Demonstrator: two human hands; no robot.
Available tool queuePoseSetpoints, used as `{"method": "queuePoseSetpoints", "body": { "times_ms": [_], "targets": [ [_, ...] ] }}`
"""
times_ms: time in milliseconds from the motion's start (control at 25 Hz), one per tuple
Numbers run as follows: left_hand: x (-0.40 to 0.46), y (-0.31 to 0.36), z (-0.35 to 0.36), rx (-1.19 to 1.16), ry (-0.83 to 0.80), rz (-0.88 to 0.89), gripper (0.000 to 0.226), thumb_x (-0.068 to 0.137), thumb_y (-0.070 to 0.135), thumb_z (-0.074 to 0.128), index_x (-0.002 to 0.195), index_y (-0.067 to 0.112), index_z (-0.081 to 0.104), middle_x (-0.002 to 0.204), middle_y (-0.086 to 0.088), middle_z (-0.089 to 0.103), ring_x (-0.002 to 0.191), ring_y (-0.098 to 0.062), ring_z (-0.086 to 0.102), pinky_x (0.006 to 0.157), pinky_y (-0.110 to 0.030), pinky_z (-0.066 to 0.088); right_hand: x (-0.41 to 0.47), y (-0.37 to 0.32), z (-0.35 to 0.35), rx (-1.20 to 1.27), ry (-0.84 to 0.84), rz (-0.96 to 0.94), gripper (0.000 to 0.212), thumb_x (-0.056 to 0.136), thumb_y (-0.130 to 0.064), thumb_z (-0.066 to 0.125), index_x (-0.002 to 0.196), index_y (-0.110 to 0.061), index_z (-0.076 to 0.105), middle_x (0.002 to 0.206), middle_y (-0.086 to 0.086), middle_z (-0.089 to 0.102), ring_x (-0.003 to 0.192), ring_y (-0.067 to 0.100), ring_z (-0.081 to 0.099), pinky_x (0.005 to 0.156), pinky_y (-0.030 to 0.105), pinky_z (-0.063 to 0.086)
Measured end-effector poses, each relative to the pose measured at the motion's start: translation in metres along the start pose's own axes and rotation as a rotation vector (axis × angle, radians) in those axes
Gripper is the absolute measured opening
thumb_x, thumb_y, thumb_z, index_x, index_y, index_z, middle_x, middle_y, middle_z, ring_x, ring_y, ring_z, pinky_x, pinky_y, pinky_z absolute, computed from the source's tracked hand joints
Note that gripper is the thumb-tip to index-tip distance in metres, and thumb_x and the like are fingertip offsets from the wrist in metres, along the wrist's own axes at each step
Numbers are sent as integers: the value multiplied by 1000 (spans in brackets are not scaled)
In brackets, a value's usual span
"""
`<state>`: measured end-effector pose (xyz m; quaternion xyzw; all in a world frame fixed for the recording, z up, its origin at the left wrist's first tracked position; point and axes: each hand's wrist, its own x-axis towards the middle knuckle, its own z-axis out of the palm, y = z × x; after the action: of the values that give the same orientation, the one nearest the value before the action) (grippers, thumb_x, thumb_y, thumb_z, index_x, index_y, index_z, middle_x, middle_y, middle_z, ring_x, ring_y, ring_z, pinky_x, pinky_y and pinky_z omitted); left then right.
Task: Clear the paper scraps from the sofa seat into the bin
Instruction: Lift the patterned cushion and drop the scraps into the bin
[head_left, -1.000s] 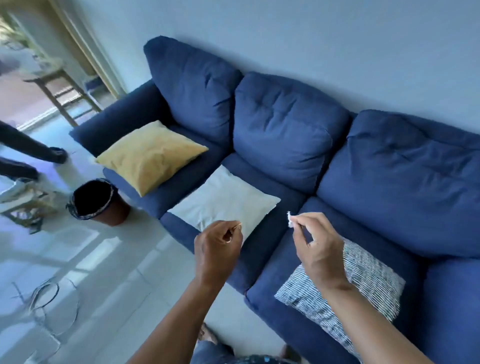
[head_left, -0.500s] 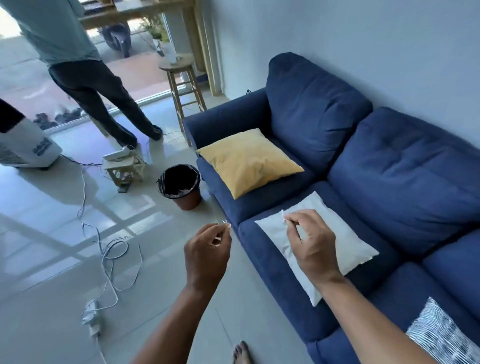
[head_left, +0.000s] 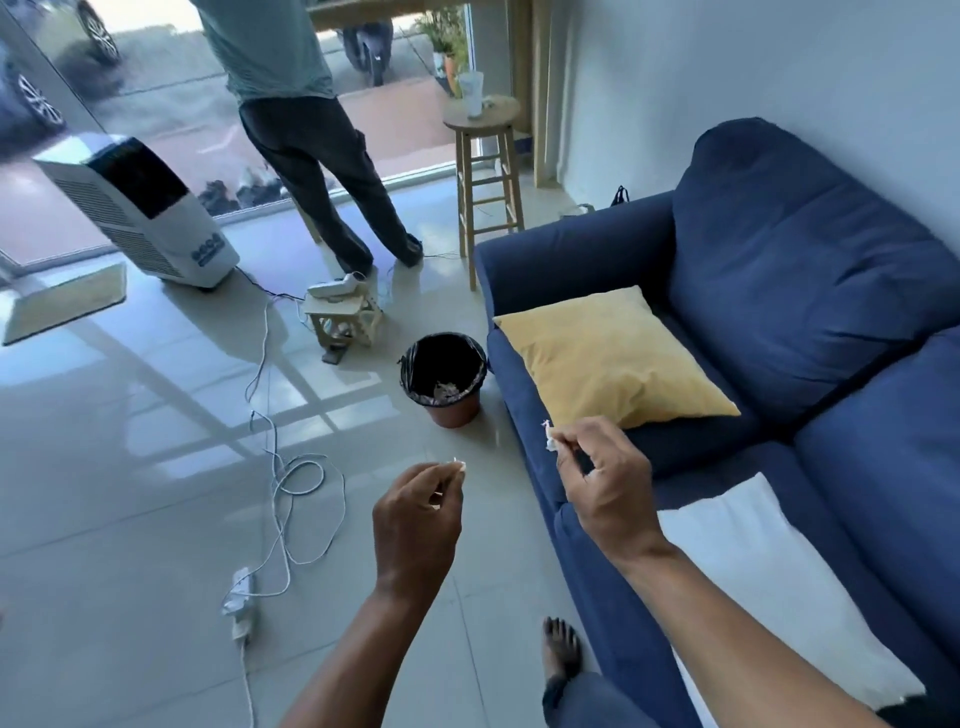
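We are in the carry step: both hands are loaded and raised in front of us, between the sofa and the bin. The right hand (head_left: 605, 480) pinches a small white paper scrap (head_left: 548, 438) between thumb and fingertips, the scrap standing clear above the knuckles. The left hand (head_left: 418, 512) has its fingers curled in a pinch around a much smaller white scrap (head_left: 458, 464), of which only a tip shows at the fingertips.

The bin (head_left: 444, 378), lined with a black bag, stands on the floor ahead of both hands, nearer the left one and just beside the front corner of the sofa seat (head_left: 691, 447). Some scraps already lie at its bottom. The yellow cushion (head_left: 613, 358) lies beyond the right hand; the white cushion (head_left: 769, 566) lies beside the right forearm.

In our judgement, the next move calls for bringing both hands forward until they are above the bin mouth, then opening each pinch. The scraps are light, so we should release low over the opening.

Compared with the frame half a second earlier, our view has turned further away from the sofa: the bin now sits nearer the centre, and the striped cushion is out of view. Both pinches are unchanged.
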<state>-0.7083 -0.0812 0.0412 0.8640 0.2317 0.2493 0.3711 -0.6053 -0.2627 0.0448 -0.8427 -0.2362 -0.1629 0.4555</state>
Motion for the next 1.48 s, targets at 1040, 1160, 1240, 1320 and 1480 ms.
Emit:
{"method": "queuePoseSetpoints", "body": {
  "times_ms": [1040,1160,1240,1320,1480],
  "targets": [
    [389,-135,30,7,110,-126,7,85,14,77,87,20,79,83,11,73,69,-2,67,69,-25,56,338,31,296,76,-210,-76,10,86,-3,74,94,-10,73,90,2,67,84,15,65,77,35,56],
    [429,-151,33,14,108,-147,5,85,14,77,86,19,79,82,10,73,69,-4,67,69,-26,55,356,31,324,92,-237,-56,10,86,-2,73,94,-8,73,91,3,68,84,16,65,77,33,56],
    [448,-160,40,13,90,-159,5,85,14,77,86,19,79,82,9,73,68,-4,67,69,-25,54,367,38,340,98,-256,-21,10,86,-2,73,94,-8,73,92,3,68,85,15,66,78,31,56],
    [462,-166,49,18,59,-159,5,85,14,77,86,19,79,82,10,73,68,-4,67,69,-23,54,378,47,355,99,-277,-6,11,86,-1,73,94,-9,73,92,2,67,85,13,66,77,29,56],
    [496,-182,71,60,33,-228,3,85,16,77,85,19,78,81,9,73,67,-5,66,68,-23,53,408,79,390,92,-345,37,10,87,-3,72,94,-10,73,93,0,67,84,11,65,75,23,55]
  ]
}}
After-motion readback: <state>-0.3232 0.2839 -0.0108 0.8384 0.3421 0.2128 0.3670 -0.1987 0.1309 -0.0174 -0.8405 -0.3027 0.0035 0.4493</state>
